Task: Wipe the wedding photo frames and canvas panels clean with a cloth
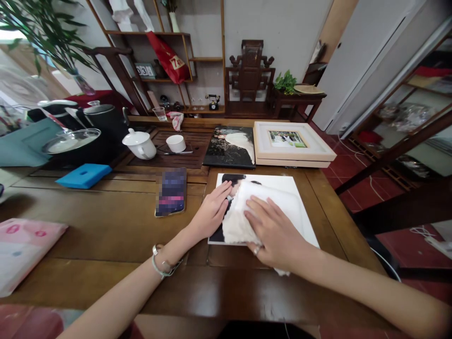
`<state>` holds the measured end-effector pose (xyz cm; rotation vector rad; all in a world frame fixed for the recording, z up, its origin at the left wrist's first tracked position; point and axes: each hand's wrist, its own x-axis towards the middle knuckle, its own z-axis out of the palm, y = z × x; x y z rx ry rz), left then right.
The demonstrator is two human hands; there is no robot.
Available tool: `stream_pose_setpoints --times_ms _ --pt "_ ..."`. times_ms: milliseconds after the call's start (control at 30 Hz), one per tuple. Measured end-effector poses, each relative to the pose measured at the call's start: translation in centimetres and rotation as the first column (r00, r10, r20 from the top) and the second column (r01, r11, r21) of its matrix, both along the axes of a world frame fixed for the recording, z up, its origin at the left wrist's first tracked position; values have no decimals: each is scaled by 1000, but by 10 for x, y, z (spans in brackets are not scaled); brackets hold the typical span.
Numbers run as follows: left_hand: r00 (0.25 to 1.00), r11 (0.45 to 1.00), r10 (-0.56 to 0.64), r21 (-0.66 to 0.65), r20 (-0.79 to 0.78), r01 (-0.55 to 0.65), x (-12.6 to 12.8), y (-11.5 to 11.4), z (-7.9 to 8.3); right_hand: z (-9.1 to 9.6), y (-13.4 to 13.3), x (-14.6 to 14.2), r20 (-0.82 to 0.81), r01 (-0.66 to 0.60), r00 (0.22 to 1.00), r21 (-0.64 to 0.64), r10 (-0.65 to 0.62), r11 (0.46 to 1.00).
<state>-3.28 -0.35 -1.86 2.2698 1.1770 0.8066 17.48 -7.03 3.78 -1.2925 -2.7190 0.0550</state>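
Note:
A large photo print (pixel 293 197) lies flat on the wooden table (pixel 116 221) in front of me. My left hand (pixel 212 212) lies flat on the print's left edge, fingers stretched out and together. My right hand (pixel 273 230) presses a white cloth (pixel 243 212) onto the print, palm down and fingers extended over the cloth. A ring shows on the right hand, a bracelet on the left wrist.
A phone (pixel 171 192) lies just left of the print. Behind are a dark photo panel (pixel 231 147), a white framed picture (pixel 291 143), a tea tray with a teapot (pixel 139 143) and cup (pixel 175 143), a blue pad (pixel 84 175), pots and a pink bag (pixel 21 249).

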Motion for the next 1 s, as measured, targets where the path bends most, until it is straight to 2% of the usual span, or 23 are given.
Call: stream_pose_setpoints --times_ms 100,300,400,467,567,700,833,1000 --pt "1000 1000 -1 0 15 1 -1 1 -1 0 8 -10 30 35 999 37 -36 999" --pt "1000 1000 0 -19 26 1 -1 1 -3 2 -41 -20 4 -184 983 -16 184 983" --pt "999 1000 -4 -12 33 4 -2 1 -5 3 -41 -8 -90 -191 979 -72 185 979" --pt "999 1000 -2 -10 33 2 -2 1 -5 5 -22 3 -148 -108 985 -102 92 989" --pt "999 1000 -2 -6 36 2 -1 1 -5 14 22 17 -257 38 963 -181 -84 983" --pt "999 1000 19 -7 31 -19 0 0 -6 28 74 21 -396 69 884 -417 -250 906" --pt "1000 1000 17 17 24 -17 -1 1 -7 33 107 4 -397 63 875 -474 -277 878" --pt "1000 1000 20 21 -3 -20 -2 2 -8 36 136 -23 -364 44 901 -466 -236 884"
